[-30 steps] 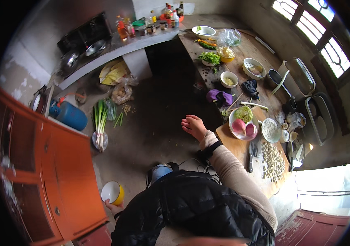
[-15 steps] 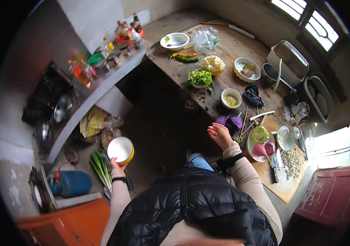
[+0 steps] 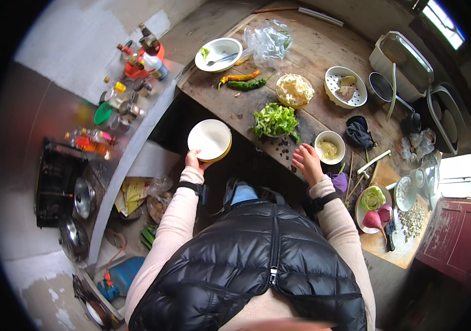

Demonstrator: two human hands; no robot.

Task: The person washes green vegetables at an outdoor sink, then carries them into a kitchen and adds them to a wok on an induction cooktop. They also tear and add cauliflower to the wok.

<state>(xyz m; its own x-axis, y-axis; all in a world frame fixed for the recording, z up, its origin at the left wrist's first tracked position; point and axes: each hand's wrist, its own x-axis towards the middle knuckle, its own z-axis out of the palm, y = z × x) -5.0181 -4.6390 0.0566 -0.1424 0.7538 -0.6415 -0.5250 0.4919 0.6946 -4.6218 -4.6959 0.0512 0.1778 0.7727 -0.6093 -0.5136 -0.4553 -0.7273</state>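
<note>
My left hand point(image 3: 196, 163) grips the lower rim of a bowl point(image 3: 209, 139), white inside and yellow outside, with nothing in it. It is held in the air off the near left part of the wooden table point(image 3: 329, 52). With fingers stretched and nothing in it, my right hand point(image 3: 308, 161) hovers at the table's near edge. Close beside that hand is a small white bowl point(image 3: 329, 148) of pale minced food. Chopped green leaves point(image 3: 275, 119) lie heaped to its upper left, and a bowl of pale shredded food point(image 3: 294, 90) stands behind them.
Farther back are a white bowl with a spoon point(image 3: 218, 54), peppers point(image 3: 247, 85) and a plastic bag point(image 3: 268, 43). At right, radishes point(image 3: 373, 219) and a knife point(image 3: 391, 234) lie by a cutting board point(image 3: 376, 247). Bottles point(image 3: 148, 39) line the left counter, near a stove point(image 3: 53, 187).
The bowl in my left hand has come up and right, toward the table. My view has turned and moved nearer the table. My right hand stays empty with fingers extended.
</note>
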